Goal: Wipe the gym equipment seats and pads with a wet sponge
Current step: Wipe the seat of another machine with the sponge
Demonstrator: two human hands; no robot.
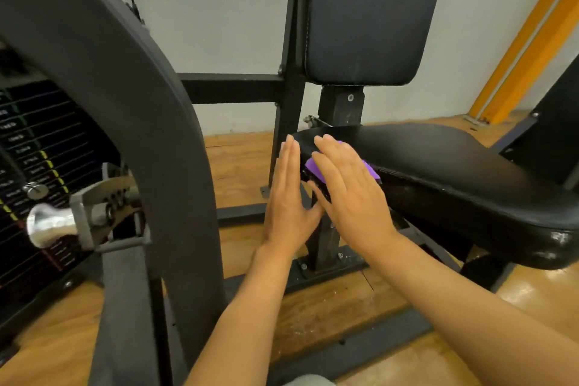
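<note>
Head: right hand flat (fingers straight) presses sponge, seat edge.

Purple sponge, flat and thin, pressed against the near left edge of the black padded seat, mostly covered by a flat hand. Glossy, slightly worn seat, roughly level. Black upright back pad just above the seat's rear end.

Pale wall, glossy wooden floor
</note>
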